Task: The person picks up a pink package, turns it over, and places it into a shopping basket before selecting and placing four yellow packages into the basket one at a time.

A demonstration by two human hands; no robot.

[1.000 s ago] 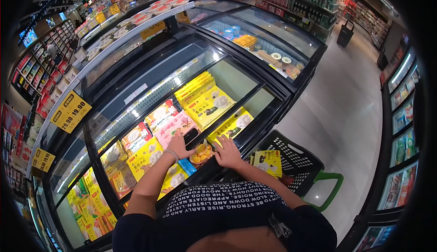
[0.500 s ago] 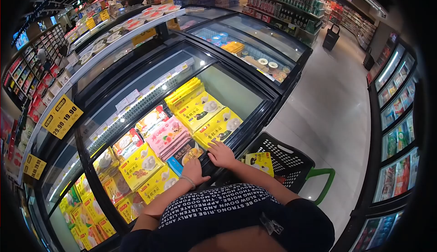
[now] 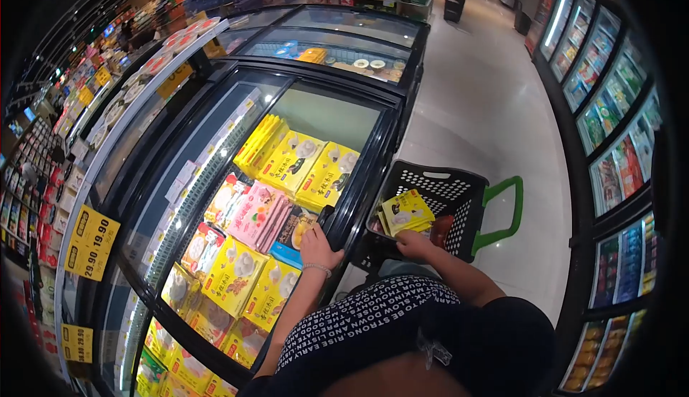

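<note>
My left hand (image 3: 321,248) is at the inner edge of the chest freezer (image 3: 343,235), below a black handle (image 3: 326,215). Its fingers stretch out over a blue-and-dark packet (image 3: 288,252). A pink packet (image 3: 259,214) and several yellow tangyuan packets (image 3: 235,271) lie around it in the freezer. On the right, a black shopping basket (image 3: 476,217) with a green handle (image 3: 518,210) stands beside the freezer. My right hand (image 3: 413,244) is closed at the lower edge of a yellow tangyuan packet (image 3: 408,212) inside the basket; its fingertips are hidden.
A reddish item (image 3: 443,230) also sits in the basket. Price signs (image 3: 92,243) hang along the freezer's left side. Another freezer section (image 3: 352,38) adjoins it at the back. Upright glass-door coolers (image 3: 610,138) line the aisle floor (image 3: 495,124) on the right.
My right hand has left the freezer edge and moved right to the yellow packet in the basket. My left hand stays at the freezer edge. The view has turned right.
</note>
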